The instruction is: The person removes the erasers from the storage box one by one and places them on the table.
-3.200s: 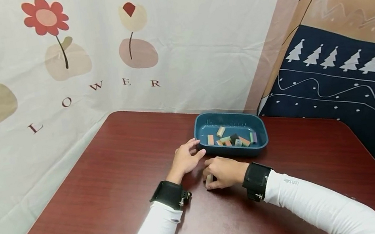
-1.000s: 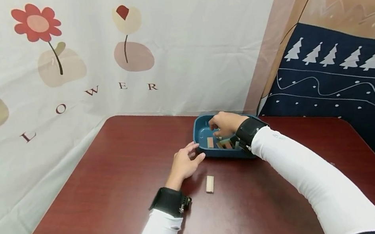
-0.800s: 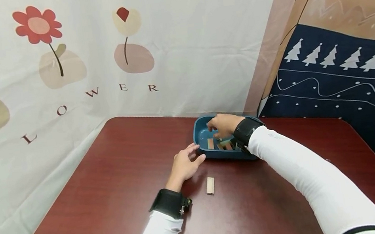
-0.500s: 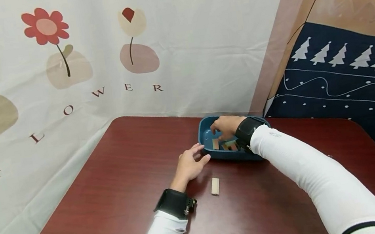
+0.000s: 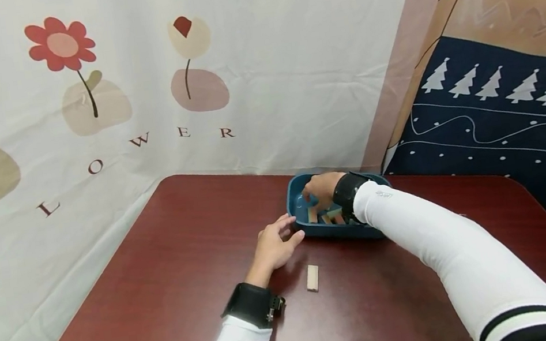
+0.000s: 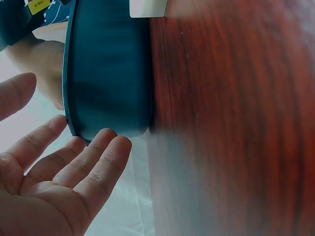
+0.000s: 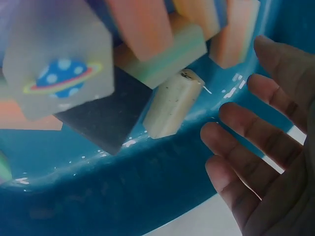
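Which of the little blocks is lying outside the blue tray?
The beige block, alone on the table near the left hand; the others are inside the blue tray.

The teal tray (image 5: pixel 335 230) looks like smooth, slightly glossy plastic, and its inner wall (image 7: pixel 147 162) catches small white glints. The erasers (image 7: pixel 172 105) inside it are matt and rubbery, the cream one faintly grainy, while the pale block (image 5: pixel 312 277) on the table looks like bare, unvarnished wood. The table (image 5: pixel 162 279) is a dark red wood-grain top with a soft sheen, and the backdrop (image 5: pixel 235 53) is thin printed cloth with creases.
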Demonstrator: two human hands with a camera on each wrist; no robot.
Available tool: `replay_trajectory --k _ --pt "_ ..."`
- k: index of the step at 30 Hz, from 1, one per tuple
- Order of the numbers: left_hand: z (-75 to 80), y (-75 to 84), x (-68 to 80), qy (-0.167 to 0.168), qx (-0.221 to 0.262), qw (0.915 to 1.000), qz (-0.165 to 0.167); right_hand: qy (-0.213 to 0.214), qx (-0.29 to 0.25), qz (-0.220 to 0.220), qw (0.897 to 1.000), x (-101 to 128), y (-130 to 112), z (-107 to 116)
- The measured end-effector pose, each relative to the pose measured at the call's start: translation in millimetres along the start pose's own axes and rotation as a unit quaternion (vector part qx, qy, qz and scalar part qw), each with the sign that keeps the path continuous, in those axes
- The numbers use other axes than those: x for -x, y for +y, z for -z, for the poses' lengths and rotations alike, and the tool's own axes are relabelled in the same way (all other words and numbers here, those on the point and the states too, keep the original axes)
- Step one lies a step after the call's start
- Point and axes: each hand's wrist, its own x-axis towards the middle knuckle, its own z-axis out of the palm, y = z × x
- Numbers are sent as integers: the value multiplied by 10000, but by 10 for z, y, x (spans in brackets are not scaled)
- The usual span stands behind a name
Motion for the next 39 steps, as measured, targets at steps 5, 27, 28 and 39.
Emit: replay_trajectory --k 5,27,28,39 --pt "2 23 1 28 24 10000 -33 -92 280 37 9996 -6 -48 -14" --pt "9 59 42 85 14 9999 56 -205 641 -63 9977 -65 -233 -64" --pt "12 48 45 93 8 9999 70 -161 723 -33 9972 -74 -248 -61" --pt "-44 9 49 102 -36 9999 66 -48 796 -3 9968 -54 -252 -64"
